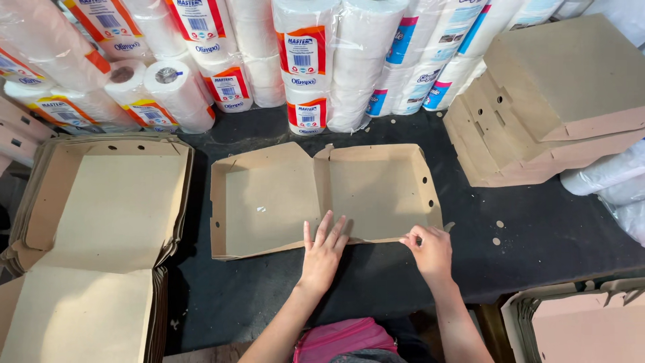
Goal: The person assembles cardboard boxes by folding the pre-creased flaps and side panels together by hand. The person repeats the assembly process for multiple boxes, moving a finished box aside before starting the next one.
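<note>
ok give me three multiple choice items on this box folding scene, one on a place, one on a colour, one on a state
1. Where does the stack of flat cardboard blanks lie?
A. to the left of the half-folded box
B. inside the half-folded box
C. on top of the paper rolls

2. What colour is the half-folded box?
A. white
B. brown
C. blue

3. How does the left hand stand?
A. closed in a fist in the air
B. flat, fingers spread, on the box's near edge
C. wrapped around a paper roll

Answers:
1. A, the stack sits on the dark table at the left side of the box.
2. B, it is plain brown cardboard.
3. B, the palm lies flat at the near wall, while the right hand pinches the near right corner flap. The wrapped paper rolls stand untouched behind.
</note>
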